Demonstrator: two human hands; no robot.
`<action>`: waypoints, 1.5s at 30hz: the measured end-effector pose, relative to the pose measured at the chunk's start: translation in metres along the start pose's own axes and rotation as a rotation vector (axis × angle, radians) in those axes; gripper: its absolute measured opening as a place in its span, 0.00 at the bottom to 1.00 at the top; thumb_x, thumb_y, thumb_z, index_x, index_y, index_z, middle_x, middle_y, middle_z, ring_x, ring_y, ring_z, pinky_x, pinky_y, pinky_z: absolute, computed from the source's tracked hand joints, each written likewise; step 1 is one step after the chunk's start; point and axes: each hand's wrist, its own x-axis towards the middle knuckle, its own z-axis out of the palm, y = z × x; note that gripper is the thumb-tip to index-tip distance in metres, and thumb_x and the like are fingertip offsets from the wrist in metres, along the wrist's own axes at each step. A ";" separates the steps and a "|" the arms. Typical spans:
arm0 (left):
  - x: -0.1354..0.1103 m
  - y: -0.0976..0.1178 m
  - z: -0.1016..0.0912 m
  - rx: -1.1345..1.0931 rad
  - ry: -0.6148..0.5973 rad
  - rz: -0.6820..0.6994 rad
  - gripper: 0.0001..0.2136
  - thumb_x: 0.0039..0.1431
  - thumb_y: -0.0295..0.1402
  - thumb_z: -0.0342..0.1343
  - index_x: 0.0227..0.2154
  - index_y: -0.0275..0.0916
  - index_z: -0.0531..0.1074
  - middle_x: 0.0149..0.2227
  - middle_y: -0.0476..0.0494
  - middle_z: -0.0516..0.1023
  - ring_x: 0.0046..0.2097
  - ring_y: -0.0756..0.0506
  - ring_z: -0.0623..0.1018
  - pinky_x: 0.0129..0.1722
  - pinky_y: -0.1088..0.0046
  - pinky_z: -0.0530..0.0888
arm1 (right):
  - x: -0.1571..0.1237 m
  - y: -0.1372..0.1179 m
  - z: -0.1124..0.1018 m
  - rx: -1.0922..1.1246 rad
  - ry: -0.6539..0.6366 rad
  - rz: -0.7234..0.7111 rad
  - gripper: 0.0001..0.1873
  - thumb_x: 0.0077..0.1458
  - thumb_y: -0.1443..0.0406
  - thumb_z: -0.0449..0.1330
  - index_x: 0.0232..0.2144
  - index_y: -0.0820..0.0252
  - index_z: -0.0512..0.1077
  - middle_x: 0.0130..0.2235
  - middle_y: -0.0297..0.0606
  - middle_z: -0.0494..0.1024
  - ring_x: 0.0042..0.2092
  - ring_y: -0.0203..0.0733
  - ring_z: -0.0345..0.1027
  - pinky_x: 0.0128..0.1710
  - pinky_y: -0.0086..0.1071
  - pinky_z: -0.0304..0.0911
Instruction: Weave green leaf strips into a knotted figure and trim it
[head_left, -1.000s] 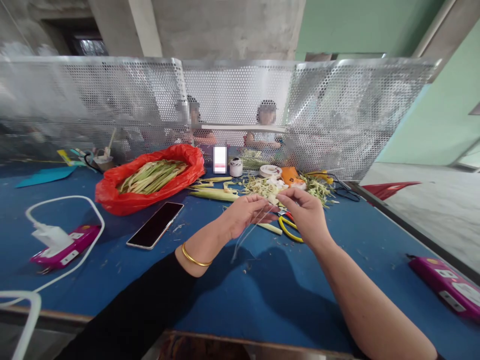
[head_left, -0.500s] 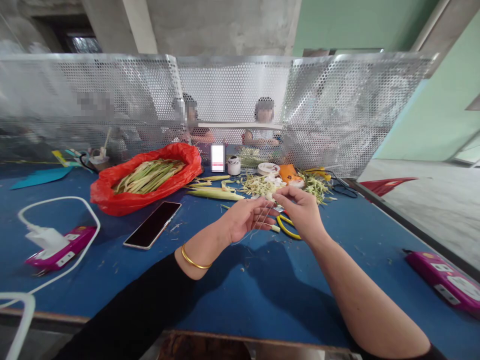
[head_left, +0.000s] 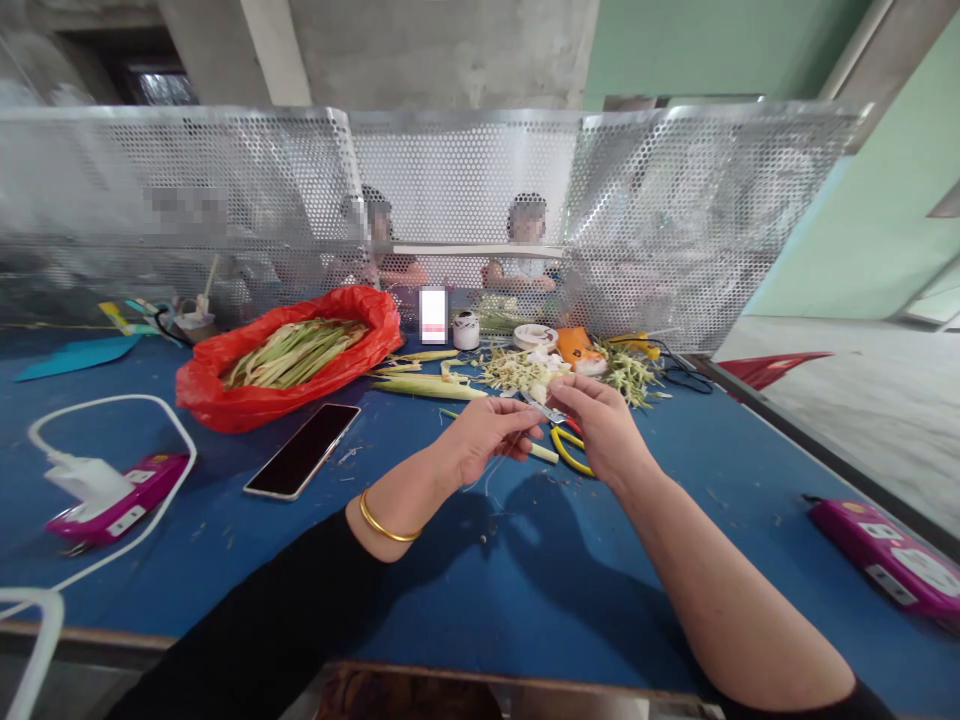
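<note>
My left hand (head_left: 495, 438), a gold bangle at its wrist, is closed in a pinch over the blue table (head_left: 465, 590). A thin clear thread (head_left: 491, 478) hangs in loose strands from its fingers. Close by on the right, my right hand (head_left: 600, 420) is also pinched; what sits between its fingertips is too small to name. Scissors (head_left: 571, 462) with yellow and red handles lie beneath the hands, partly covered by my right hand. A short pale stalk piece (head_left: 543, 454) is beside them. Just beyond the fingertips is a heap of pale plant pieces (head_left: 510, 370).
A red plastic bag (head_left: 292, 400) of long green-yellow leaves stands at left, near a dark phone (head_left: 304, 450). Purple power strips lie left (head_left: 124, 495) and right (head_left: 885, 560). Behind are a white jar (head_left: 466, 331), tape roll (head_left: 535, 337) and perforated metal screen (head_left: 465, 180), with people beyond.
My left fingers, earlier spread with thread across them, have closed into a pinch. My right hand stays pinched in nearly the same place. More of the scissors shows between the hands.
</note>
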 end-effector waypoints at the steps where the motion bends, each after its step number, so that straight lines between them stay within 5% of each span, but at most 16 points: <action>1: 0.000 0.000 0.000 0.015 0.009 0.013 0.11 0.44 0.37 0.67 0.26 0.34 0.76 0.23 0.49 0.74 0.21 0.55 0.68 0.20 0.78 0.64 | 0.001 0.001 0.000 0.032 -0.002 0.024 0.09 0.41 0.61 0.67 0.20 0.58 0.72 0.22 0.30 0.70 0.27 0.36 0.62 0.33 0.31 0.60; 7: 0.002 0.001 -0.003 0.077 0.029 0.077 0.12 0.44 0.38 0.65 0.26 0.33 0.76 0.23 0.51 0.72 0.17 0.59 0.54 0.17 0.77 0.45 | 0.006 0.009 -0.001 0.175 -0.005 0.127 0.12 0.38 0.58 0.69 0.21 0.58 0.73 0.23 0.33 0.74 0.27 0.37 0.67 0.33 0.33 0.65; 19: 0.000 0.006 -0.008 0.263 0.126 0.165 0.12 0.53 0.41 0.55 0.27 0.36 0.73 0.18 0.56 0.60 0.17 0.56 0.51 0.19 0.75 0.46 | 0.008 0.027 -0.002 0.141 0.017 0.213 0.13 0.40 0.56 0.67 0.23 0.57 0.71 0.25 0.35 0.76 0.28 0.38 0.71 0.32 0.33 0.68; 26: 0.003 0.004 -0.018 0.546 0.185 0.264 0.12 0.56 0.39 0.51 0.22 0.39 0.69 0.16 0.56 0.56 0.20 0.53 0.55 0.22 0.74 0.50 | 0.016 0.032 -0.008 -0.272 -0.055 0.183 0.15 0.48 0.52 0.58 0.24 0.56 0.68 0.28 0.40 0.77 0.31 0.43 0.72 0.33 0.36 0.67; 29: 0.010 0.002 -0.030 0.674 0.223 0.279 0.11 0.55 0.38 0.52 0.21 0.39 0.71 0.15 0.56 0.55 0.20 0.52 0.56 0.23 0.73 0.50 | 0.025 0.023 -0.029 -0.605 -0.100 0.157 0.09 0.46 0.59 0.63 0.26 0.57 0.70 0.31 0.39 0.78 0.37 0.46 0.73 0.38 0.36 0.65; 33: 0.018 0.001 -0.043 0.799 0.256 0.290 0.11 0.55 0.36 0.51 0.20 0.39 0.71 0.15 0.56 0.57 0.20 0.51 0.58 0.24 0.73 0.52 | 0.031 0.025 -0.054 -1.060 -0.128 0.220 0.13 0.40 0.69 0.69 0.31 0.62 0.72 0.40 0.47 0.76 0.48 0.56 0.69 0.46 0.43 0.62; 36: 0.020 0.001 -0.049 0.853 0.267 0.290 0.12 0.55 0.35 0.50 0.20 0.39 0.71 0.15 0.55 0.58 0.20 0.50 0.60 0.24 0.73 0.53 | 0.030 0.037 -0.055 -1.253 -0.192 0.274 0.16 0.53 0.64 0.65 0.43 0.65 0.72 0.47 0.47 0.74 0.48 0.51 0.69 0.47 0.46 0.65; 39: 0.022 0.001 -0.053 0.884 0.290 0.303 0.12 0.56 0.36 0.50 0.21 0.39 0.72 0.16 0.54 0.60 0.22 0.49 0.62 0.24 0.73 0.54 | 0.029 0.044 -0.051 -1.326 -0.250 0.291 0.18 0.61 0.61 0.59 0.51 0.63 0.68 0.51 0.44 0.72 0.49 0.47 0.70 0.47 0.46 0.67; 43: 0.025 0.002 -0.060 0.897 0.313 0.331 0.12 0.55 0.35 0.50 0.20 0.39 0.73 0.18 0.52 0.65 0.25 0.48 0.66 0.26 0.73 0.57 | 0.033 0.034 -0.058 -1.256 -0.284 0.303 0.23 0.46 0.69 0.66 0.46 0.69 0.71 0.45 0.54 0.76 0.50 0.58 0.68 0.47 0.45 0.63; 45: 0.026 0.003 -0.063 0.889 0.332 0.344 0.12 0.55 0.35 0.50 0.20 0.39 0.73 0.19 0.51 0.67 0.26 0.48 0.67 0.27 0.73 0.58 | 0.033 0.024 -0.064 -1.140 -0.306 0.311 0.22 0.43 0.69 0.65 0.44 0.66 0.73 0.41 0.50 0.78 0.46 0.57 0.70 0.42 0.40 0.64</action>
